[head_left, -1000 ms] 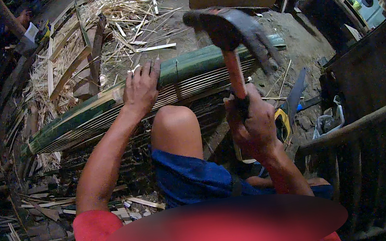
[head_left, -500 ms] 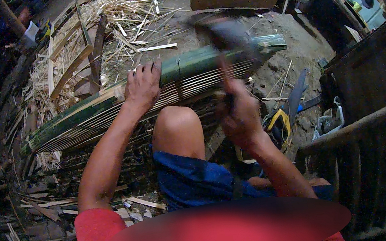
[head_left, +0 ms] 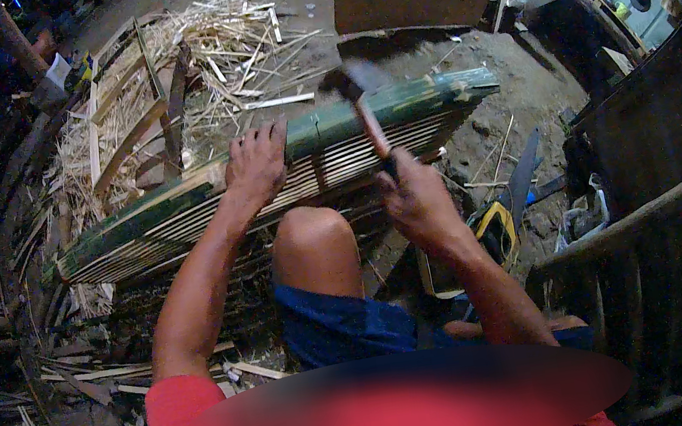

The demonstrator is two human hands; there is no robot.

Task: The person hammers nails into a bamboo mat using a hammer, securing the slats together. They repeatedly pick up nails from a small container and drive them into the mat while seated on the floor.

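Observation:
A long green bamboo pole [head_left: 328,122] slants across in front of me, with a row of thin pale slats [head_left: 344,160] running along its near side. My left hand [head_left: 255,168] is laid over the pole left of the middle, fingers closed across its top. My right hand [head_left: 421,202] grips the dark lower handle of a hammer [head_left: 374,128]. The hammer's head is blurred and hangs just above the pole, right of my left hand. Between the two, a small thin dark mark stands on the bamboo; whether it is a nail I cannot tell.
Beyond the pole lie a heap of bamboo shavings [head_left: 220,34] and a wooden frame [head_left: 92,135]. At right a handsaw [head_left: 521,179] with a yellow and black handle rests on the ground, near a plastic bag [head_left: 581,218] and a rail [head_left: 637,210]. Loose strips [head_left: 89,375] lie lower left.
The hammer and my right hand have moved left, closer to my left hand. My left hand keeps its place on the bamboo pole. The view has shifted slightly.

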